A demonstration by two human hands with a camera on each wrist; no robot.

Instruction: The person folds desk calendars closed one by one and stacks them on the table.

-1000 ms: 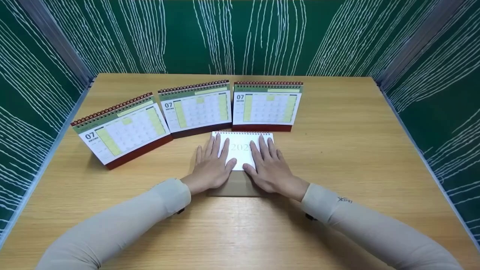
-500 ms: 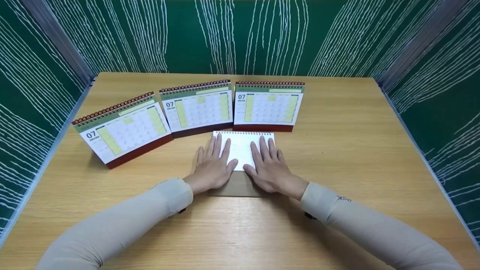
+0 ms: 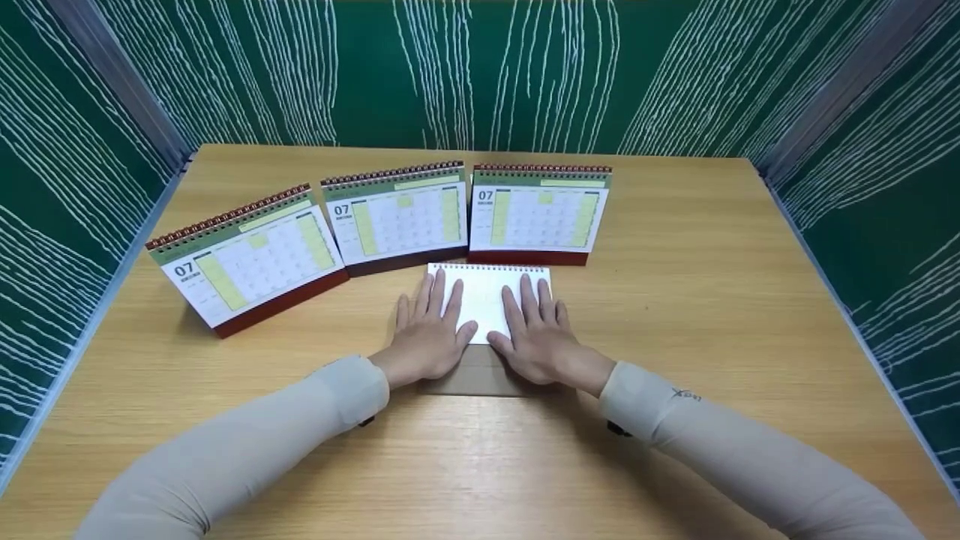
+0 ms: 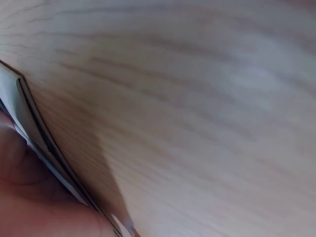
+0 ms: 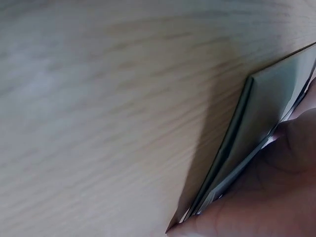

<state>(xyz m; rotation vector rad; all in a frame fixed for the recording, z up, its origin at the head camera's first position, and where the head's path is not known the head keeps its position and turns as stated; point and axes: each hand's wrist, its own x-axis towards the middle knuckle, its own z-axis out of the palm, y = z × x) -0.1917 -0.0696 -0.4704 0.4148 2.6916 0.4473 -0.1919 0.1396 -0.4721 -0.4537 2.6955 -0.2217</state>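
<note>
A small spiral-bound desk calendar lies flat on the table in front of me, white page up, its coil along the far edge. Its tan backing board sticks out on the near side. My left hand rests on the calendar's left part with fingers straight and spread, thumb pointing inward. On the right part my right hand lies the same way, mirrored. In the left wrist view the board's edge shows beside the palm; in the right wrist view the board shows under the hand.
Three more desk calendars stand tented behind, all showing 07: the left one angled, the middle one and the right one, close behind the flat calendar. Green walls with white streaks enclose the wooden table.
The printed year on the flat calendar's page no longer shows; the page between my hands looks plain white. Both hands stay in place, and the head view has shifted slightly.
</note>
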